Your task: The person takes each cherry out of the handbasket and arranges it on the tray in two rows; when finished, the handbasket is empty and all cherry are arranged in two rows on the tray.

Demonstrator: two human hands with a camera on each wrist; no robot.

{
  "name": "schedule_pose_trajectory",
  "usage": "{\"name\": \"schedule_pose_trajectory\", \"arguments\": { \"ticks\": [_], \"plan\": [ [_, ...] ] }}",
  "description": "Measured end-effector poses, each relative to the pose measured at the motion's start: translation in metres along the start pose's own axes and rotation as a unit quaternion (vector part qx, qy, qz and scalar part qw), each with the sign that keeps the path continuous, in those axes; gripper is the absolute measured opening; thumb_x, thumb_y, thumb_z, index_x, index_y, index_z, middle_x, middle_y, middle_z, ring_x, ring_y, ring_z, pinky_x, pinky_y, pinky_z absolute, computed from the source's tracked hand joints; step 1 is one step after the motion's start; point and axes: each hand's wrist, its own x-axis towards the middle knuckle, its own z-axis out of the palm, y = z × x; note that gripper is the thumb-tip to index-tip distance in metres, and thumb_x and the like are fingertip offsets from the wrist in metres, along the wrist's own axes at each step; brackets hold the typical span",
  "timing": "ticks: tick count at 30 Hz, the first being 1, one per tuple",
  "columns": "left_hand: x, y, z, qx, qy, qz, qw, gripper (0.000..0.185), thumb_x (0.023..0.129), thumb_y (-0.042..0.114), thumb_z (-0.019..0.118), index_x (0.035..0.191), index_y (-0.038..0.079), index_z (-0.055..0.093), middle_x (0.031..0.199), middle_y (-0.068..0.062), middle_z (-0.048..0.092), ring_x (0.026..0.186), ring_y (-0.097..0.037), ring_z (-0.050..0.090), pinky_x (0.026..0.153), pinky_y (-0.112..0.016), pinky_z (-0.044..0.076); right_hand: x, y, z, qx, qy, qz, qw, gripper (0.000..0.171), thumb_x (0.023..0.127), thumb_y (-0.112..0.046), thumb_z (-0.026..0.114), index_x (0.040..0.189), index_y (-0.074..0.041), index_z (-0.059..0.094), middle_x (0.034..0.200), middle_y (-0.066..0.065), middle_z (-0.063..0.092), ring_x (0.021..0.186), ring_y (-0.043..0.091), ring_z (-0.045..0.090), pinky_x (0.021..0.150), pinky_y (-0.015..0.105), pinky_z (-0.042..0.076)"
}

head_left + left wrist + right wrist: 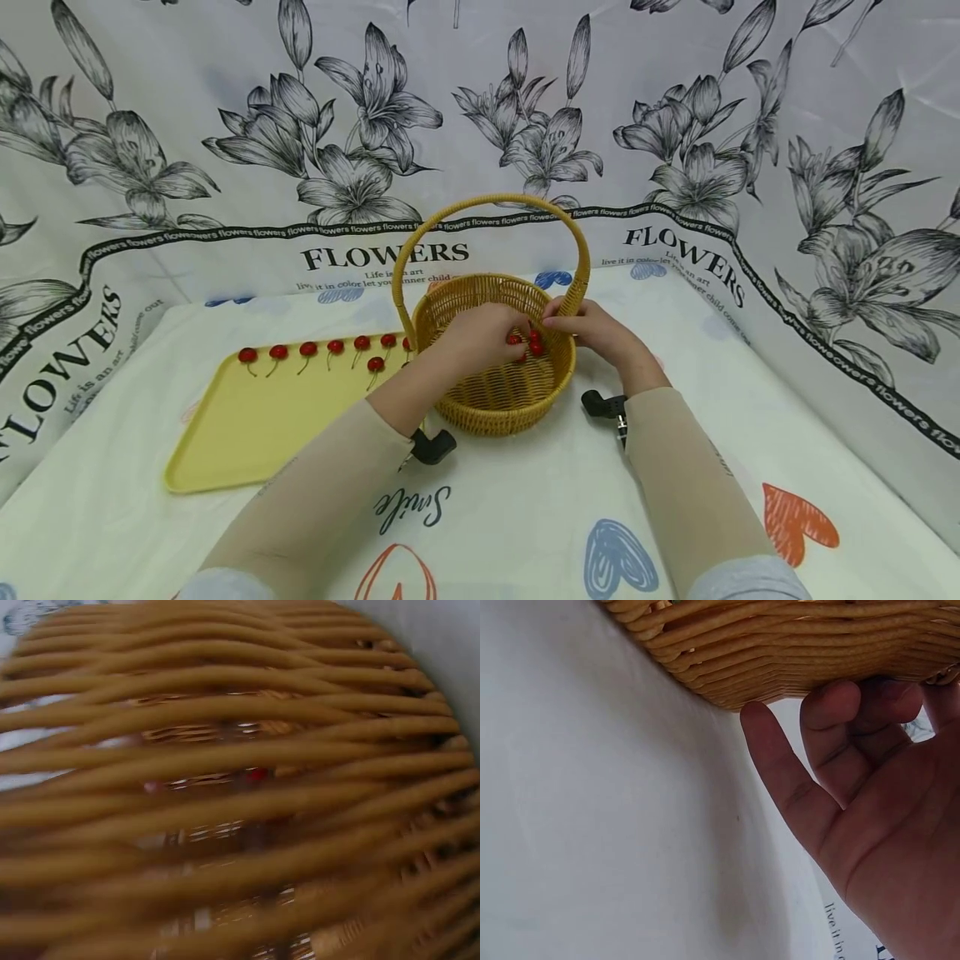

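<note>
- Head view: round woven wicker basket (pixel 495 392) with arched handle sits mid-table
- left hand (pixel 480 337) curls inside over glossy red cherries (pixel 534 346), grip unclear
- right hand (pixel 592 327) rests at rim, fingers loosely bent
- flat yellow tray (pixel 247 425) alongside

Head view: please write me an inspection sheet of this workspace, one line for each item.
Surface: white table cloth printed with hearts and the word Smile.
Job's things: round woven yellow-brown wicker basket with arched handle; small red cherries inside it; more red cherries in a row on a flat yellow plastic tray.
Clutter: nothing seen.
Grippers: left hand reaches into the basket; right hand at its rim; grasp hidden.
Cables: nothing seen.
Surroundings: white flower-printed backdrop lettered FLOWERS.
</note>
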Motion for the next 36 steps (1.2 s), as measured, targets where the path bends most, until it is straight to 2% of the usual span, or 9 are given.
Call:
{"name": "schedule_pose_trajectory", "arguments": {
  "ticks": [3, 8, 11, 14, 19, 24, 27, 30, 36],
  "plan": [
    [0.013, -0.001, 0.011, 0.058, -0.049, -0.012, 0.997, 0.017, 0.097, 0.022, 0.072, 0.112, 0.016, 0.078, 0.105, 0.003, 0.071, 0.091, -0.014, 0.061, 0.078, -0.035, 0.053, 0.0, 0.0, 0.0, 0.005, 0.002, 0.001, 1.0, 0.033, 0.1, -0.024, 0.068, 0.12, 0.001, 0.062, 0.124, 0.021, 0.062, 0.117, 0.032, 0.06, 0.099, 0.05, 0.048],
    [0.023, 0.001, 0.022, 0.124, -0.106, -0.031, 0.9862, 0.015, 0.1, 0.017, 0.067, 0.11, 0.017, 0.078, 0.102, 0.001, 0.071, 0.089, -0.016, 0.062, 0.081, -0.038, 0.055, 0.001, 0.0, 0.0, 0.013, 0.007, 0.005, 1.0, 0.033, 0.099, -0.023, 0.068, 0.119, 0.002, 0.061, 0.125, 0.023, 0.062, 0.117, 0.031, 0.06, 0.1, 0.05, 0.048],
    [0.025, 0.001, 0.026, 0.138, -0.12, -0.036, 0.9825, 0.017, 0.1, 0.012, 0.066, 0.11, 0.018, 0.078, 0.099, 0.002, 0.071, 0.085, -0.016, 0.06, 0.079, -0.036, 0.055, 0.002, 0.0, 0.0, 0.009, 0.008, 0.003, 1.0, 0.034, 0.099, -0.024, 0.069, 0.119, 0.002, 0.061, 0.125, 0.022, 0.062, 0.117, 0.031, 0.06, 0.1, 0.05, 0.048],
    [0.028, -0.001, 0.029, 0.146, -0.119, -0.034, 0.9815, 0.015, 0.099, 0.011, 0.066, 0.107, 0.018, 0.077, 0.095, 0.002, 0.07, 0.083, -0.017, 0.06, 0.076, -0.035, 0.054, 0.002, -0.001, 0.0, 0.007, 0.011, 0.003, 1.0, 0.035, 0.099, -0.025, 0.069, 0.12, 0.002, 0.062, 0.123, 0.021, 0.063, 0.116, 0.031, 0.06, 0.099, 0.05, 0.047],
    [0.026, -0.008, 0.03, 0.128, -0.114, -0.023, 0.985, 0.006, 0.097, 0.013, 0.069, 0.099, 0.015, 0.074, 0.092, 0.002, 0.068, 0.083, -0.016, 0.06, 0.077, -0.034, 0.053, 0.002, -0.001, 0.0, 0.01, 0.013, 0.006, 1.0, 0.033, 0.098, -0.025, 0.069, 0.119, 0.0, 0.062, 0.123, 0.018, 0.064, 0.117, 0.031, 0.06, 0.099, 0.05, 0.047],
    [0.013, -0.013, 0.018, 0.041, -0.101, -0.018, 0.9939, 0.005, 0.094, 0.014, 0.073, 0.099, 0.013, 0.073, 0.094, 0.002, 0.068, 0.085, -0.016, 0.061, 0.078, -0.033, 0.052, 0.003, 0.001, 0.001, 0.008, 0.01, 0.008, 1.0, 0.03, 0.098, -0.027, 0.07, 0.116, -0.004, 0.064, 0.123, 0.018, 0.064, 0.117, 0.031, 0.06, 0.1, 0.05, 0.048],
    [0.001, -0.013, 0.009, 0.001, -0.096, -0.015, 0.9953, 0.014, 0.095, 0.01, 0.072, 0.108, 0.013, 0.074, 0.101, 0.002, 0.068, 0.091, -0.016, 0.061, 0.081, -0.032, 0.052, 0.004, 0.001, 0.002, 0.006, 0.009, 0.01, 1.0, 0.032, 0.098, -0.027, 0.07, 0.118, -0.003, 0.063, 0.124, 0.018, 0.063, 0.118, 0.03, 0.06, 0.101, 0.05, 0.047],
    [-0.008, -0.014, 0.004, 0.002, -0.106, -0.017, 0.9942, 0.019, 0.095, 0.005, 0.071, 0.112, 0.013, 0.075, 0.103, 0.003, 0.068, 0.093, -0.015, 0.06, 0.082, -0.032, 0.052, 0.003, 0.0, 0.002, 0.003, 0.011, 0.011, 1.0, 0.036, 0.098, -0.027, 0.07, 0.12, 0.0, 0.062, 0.126, 0.019, 0.063, 0.119, 0.03, 0.06, 0.102, 0.051, 0.046],
    [-0.018, -0.017, 0.007, 0.019, -0.157, -0.038, 0.9867, 0.021, 0.094, -0.002, 0.065, 0.108, 0.012, 0.075, 0.097, 0.001, 0.068, 0.087, -0.018, 0.06, 0.076, -0.032, 0.051, 0.001, -0.002, 0.002, 0.001, 0.016, 0.012, 1.0, 0.035, 0.098, -0.025, 0.07, 0.121, 0.001, 0.062, 0.126, 0.017, 0.063, 0.12, 0.03, 0.06, 0.101, 0.051, 0.047]
  ]
}}
